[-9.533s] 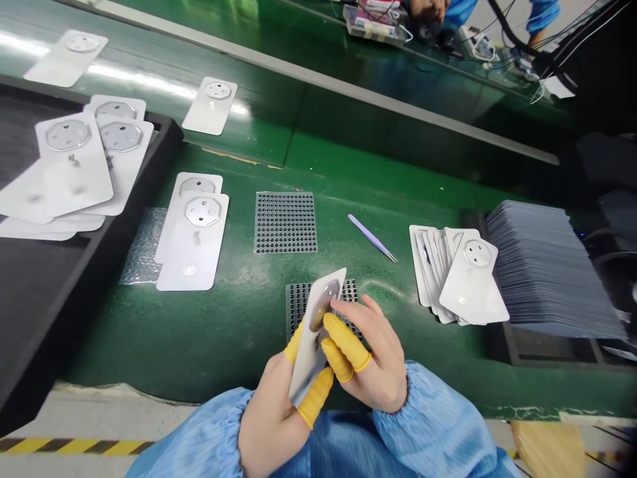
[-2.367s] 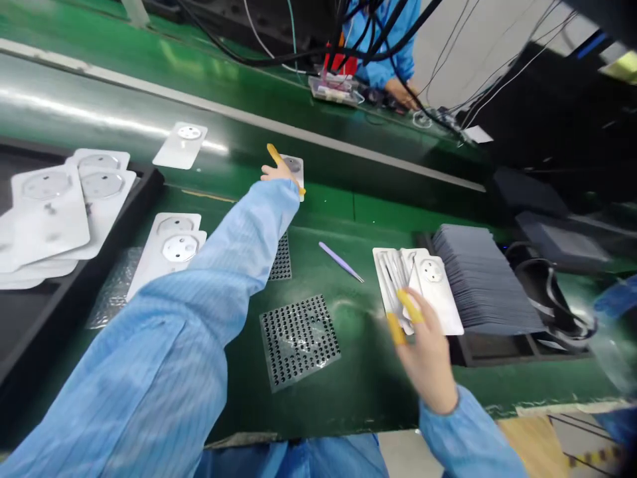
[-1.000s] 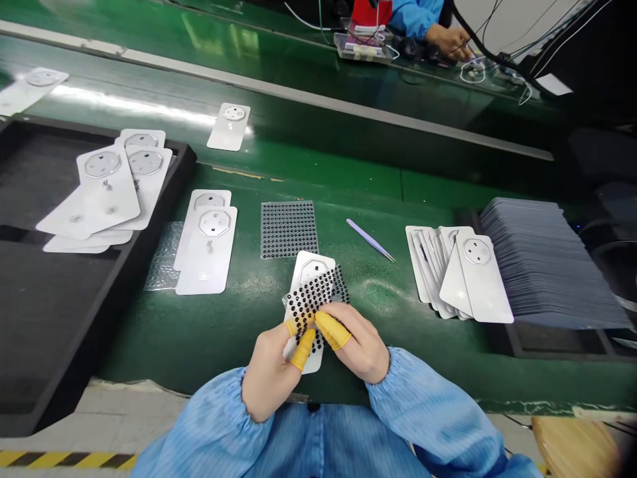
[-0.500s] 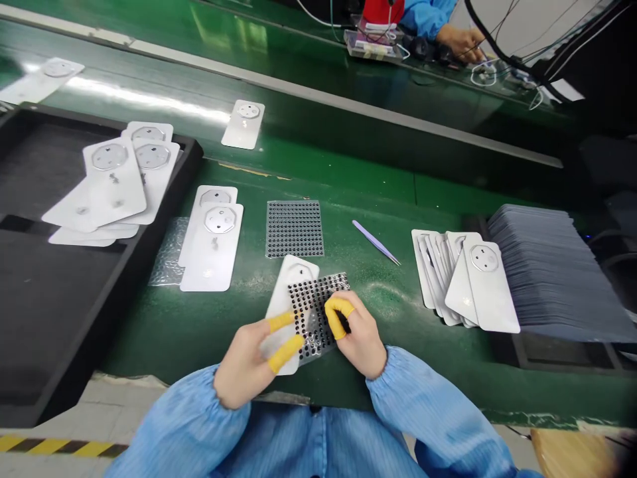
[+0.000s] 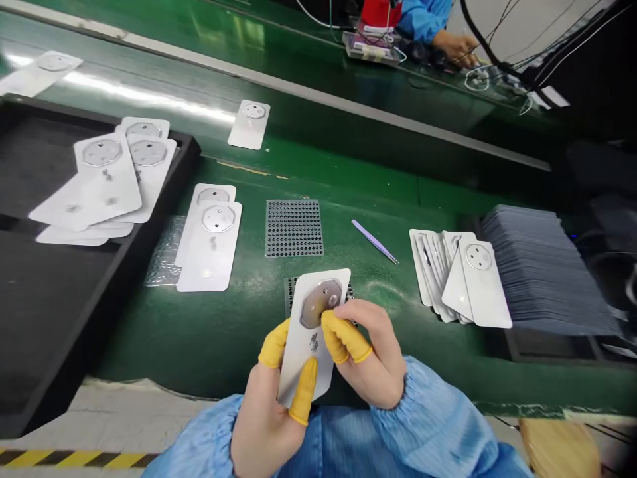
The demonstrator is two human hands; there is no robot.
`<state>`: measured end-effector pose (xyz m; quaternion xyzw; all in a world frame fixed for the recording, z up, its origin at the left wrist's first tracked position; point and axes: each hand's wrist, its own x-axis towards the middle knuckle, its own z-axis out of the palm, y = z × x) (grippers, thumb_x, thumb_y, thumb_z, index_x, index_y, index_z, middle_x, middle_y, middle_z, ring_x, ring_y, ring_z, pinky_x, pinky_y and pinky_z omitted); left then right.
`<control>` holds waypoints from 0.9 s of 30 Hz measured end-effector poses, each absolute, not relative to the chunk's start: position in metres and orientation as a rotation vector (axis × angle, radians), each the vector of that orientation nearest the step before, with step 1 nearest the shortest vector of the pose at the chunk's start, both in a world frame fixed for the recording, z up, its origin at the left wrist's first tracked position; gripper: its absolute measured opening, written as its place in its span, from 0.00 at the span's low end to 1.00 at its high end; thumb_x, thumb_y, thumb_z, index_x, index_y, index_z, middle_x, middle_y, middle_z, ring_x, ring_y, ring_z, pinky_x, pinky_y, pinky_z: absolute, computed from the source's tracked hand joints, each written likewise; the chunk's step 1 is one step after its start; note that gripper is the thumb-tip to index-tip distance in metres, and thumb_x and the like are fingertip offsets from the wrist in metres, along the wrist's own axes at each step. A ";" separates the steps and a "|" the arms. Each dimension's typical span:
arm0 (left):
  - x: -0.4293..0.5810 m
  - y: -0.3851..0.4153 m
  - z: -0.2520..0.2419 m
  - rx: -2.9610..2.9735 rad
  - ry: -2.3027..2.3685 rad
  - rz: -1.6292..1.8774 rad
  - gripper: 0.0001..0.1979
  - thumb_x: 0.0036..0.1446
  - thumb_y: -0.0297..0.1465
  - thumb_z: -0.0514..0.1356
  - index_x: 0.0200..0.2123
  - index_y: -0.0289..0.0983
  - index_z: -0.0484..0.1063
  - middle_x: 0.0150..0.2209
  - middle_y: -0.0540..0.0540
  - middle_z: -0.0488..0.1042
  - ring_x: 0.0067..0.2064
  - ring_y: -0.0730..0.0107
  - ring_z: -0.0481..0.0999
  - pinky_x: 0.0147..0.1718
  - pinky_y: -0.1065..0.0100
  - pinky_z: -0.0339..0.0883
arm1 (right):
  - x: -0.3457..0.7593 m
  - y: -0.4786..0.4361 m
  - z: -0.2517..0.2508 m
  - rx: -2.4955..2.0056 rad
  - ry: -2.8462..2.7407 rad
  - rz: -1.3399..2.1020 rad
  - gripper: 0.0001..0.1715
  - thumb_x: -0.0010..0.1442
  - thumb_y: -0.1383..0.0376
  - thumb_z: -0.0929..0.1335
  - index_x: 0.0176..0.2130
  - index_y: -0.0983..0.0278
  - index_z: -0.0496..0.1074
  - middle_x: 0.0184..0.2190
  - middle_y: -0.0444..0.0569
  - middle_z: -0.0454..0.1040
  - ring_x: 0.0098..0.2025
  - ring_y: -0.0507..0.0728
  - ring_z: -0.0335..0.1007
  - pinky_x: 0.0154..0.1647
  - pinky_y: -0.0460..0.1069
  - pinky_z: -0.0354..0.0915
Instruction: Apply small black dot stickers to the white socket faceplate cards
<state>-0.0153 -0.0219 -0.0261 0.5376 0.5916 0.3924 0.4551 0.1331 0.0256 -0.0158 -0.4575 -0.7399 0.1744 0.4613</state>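
My left hand (image 5: 271, 405), with yellow finger cots, grips a white card (image 5: 311, 338) that bears an octagonal metal plate near its top. My right hand (image 5: 365, 355) has its capped fingertips pinched against the edge of that plate; whether anything tiny sits between them I cannot tell. Under the card, on the green mat, lies a sheet of small black dots (image 5: 291, 295), mostly hidden. A second dotted sheet (image 5: 293, 228) lies flat farther out.
Two finished cards (image 5: 209, 242) lie left on bubble wrap; more lie in a black tray (image 5: 99, 182). Purple tweezers (image 5: 374, 241), a fanned card pile (image 5: 460, 275) and a grey stack (image 5: 540, 269) sit right. One card (image 5: 249, 124) rides the conveyor. Another person's hand (image 5: 455, 46) works far back.
Half a second ago the card lay low beside the black-dot sheet with my right fingers on the sheet. Now the card is raised in my left hand and my right fingers are at its plate.
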 end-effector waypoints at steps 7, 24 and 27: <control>-0.013 -0.031 -0.032 1.316 1.419 1.053 0.30 0.59 0.28 0.57 0.62 0.42 0.51 0.53 0.39 0.73 0.49 0.56 0.77 0.45 0.63 0.73 | 0.136 0.020 -0.011 -1.047 -2.043 0.248 0.25 0.62 0.70 0.62 0.58 0.61 0.61 0.45 0.55 0.74 0.51 0.61 0.71 0.52 0.61 0.69; -0.008 -0.025 -0.025 1.732 1.705 1.009 0.21 0.55 0.27 0.55 0.53 0.40 0.62 0.46 0.38 0.78 0.42 0.52 0.80 0.33 0.61 0.75 | 0.117 -0.002 -0.010 -1.270 -2.230 0.179 0.32 0.59 0.73 0.62 0.62 0.77 0.54 0.62 0.68 0.55 0.65 0.71 0.49 0.59 0.65 0.63; -0.008 -0.026 -0.032 1.579 1.688 0.985 0.24 0.56 0.29 0.57 0.56 0.39 0.60 0.51 0.35 0.74 0.45 0.50 0.79 0.36 0.60 0.76 | 0.119 0.000 -0.012 -1.266 -2.258 0.279 0.33 0.62 0.71 0.61 0.64 0.76 0.50 0.62 0.69 0.56 0.66 0.70 0.47 0.60 0.65 0.63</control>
